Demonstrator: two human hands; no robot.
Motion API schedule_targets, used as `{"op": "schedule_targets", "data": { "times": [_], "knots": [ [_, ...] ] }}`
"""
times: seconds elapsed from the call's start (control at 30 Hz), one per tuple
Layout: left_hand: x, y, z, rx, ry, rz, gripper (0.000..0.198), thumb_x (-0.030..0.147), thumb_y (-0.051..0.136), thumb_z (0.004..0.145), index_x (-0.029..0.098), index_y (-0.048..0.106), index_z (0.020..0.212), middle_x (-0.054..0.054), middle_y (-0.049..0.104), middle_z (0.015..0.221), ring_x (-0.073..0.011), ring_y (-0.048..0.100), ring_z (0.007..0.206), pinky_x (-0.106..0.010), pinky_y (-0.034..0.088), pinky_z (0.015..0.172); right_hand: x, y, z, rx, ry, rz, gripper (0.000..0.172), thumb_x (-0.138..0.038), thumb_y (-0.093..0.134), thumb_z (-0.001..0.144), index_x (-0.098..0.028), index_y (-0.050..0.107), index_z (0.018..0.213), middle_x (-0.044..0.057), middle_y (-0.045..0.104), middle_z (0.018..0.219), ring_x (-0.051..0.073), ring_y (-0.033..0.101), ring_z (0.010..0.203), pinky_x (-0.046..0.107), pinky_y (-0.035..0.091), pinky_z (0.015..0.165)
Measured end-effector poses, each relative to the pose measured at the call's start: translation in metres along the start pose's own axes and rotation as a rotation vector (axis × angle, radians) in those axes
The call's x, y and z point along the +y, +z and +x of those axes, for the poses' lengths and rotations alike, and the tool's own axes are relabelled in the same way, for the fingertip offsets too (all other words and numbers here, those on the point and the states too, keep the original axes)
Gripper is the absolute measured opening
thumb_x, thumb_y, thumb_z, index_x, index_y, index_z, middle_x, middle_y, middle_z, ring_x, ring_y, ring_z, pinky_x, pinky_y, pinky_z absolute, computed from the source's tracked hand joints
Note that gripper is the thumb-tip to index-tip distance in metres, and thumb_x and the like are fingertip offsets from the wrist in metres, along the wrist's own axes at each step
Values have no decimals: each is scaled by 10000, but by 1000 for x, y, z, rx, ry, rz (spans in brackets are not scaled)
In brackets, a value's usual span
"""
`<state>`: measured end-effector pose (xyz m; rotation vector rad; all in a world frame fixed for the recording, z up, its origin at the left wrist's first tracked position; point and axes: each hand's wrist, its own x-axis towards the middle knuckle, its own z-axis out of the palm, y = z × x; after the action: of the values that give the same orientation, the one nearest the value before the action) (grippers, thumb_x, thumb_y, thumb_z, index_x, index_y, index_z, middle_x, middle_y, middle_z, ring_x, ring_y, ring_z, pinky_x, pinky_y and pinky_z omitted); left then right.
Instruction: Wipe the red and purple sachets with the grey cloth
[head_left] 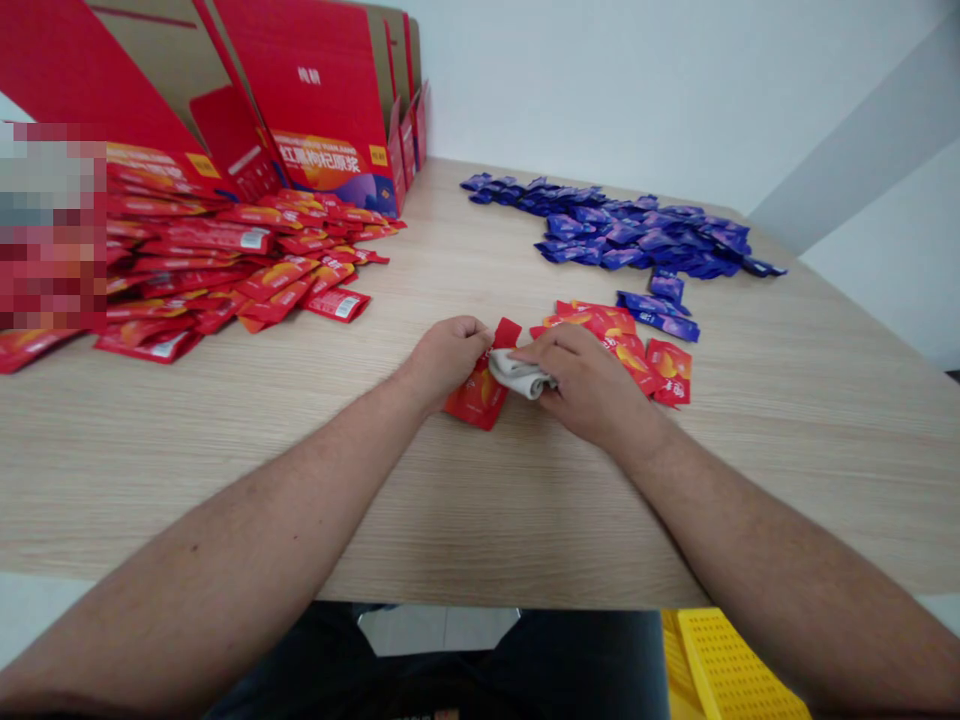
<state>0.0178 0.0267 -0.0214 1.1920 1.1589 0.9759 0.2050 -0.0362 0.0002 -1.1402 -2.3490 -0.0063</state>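
Note:
My left hand (pixel 448 357) is closed on a red sachet (pixel 480 395) that lies on the wooden table (pixel 480 500), gripping it by its upper edge. My right hand (pixel 589 385) is closed on a small grey-white cloth (pixel 517 375), pressing it against the top of the same sachet. Just beyond my right hand lies a small group of red sachets (pixel 637 350).
A large heap of red sachets (pixel 225 270) covers the left of the table, with red cartons (pixel 322 110) standing behind it. A pile of blue sachets (pixel 637 235) lies at the far right. A yellow crate (pixel 727 670) sits below the table's near edge.

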Motion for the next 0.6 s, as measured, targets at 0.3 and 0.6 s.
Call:
{"op": "schedule_targets", "data": {
  "times": [0.3, 0.6],
  "knots": [
    [1, -1, -2, 13, 14, -22, 178, 123, 636, 798, 180, 627, 630, 7, 559, 553, -113, 453, 489, -204, 343, 461, -29, 15, -2, -114, -185, 34, 263, -142, 632, 920, -231, 739, 1143, 87, 693, 1038, 253, 608, 969, 413, 529, 881],
    [-2, 7, -7, -120, -8, 16, 169, 149, 646, 839, 181, 645, 673, -6, 587, 576, -125, 500, 493, -212, 372, 460, 20, 2, 10, 65, 203, -88, 365, -91, 553, 875, -170, 732, 1184, 120, 686, 1082, 276, 599, 1060, 406, 506, 960]
  ]
}}
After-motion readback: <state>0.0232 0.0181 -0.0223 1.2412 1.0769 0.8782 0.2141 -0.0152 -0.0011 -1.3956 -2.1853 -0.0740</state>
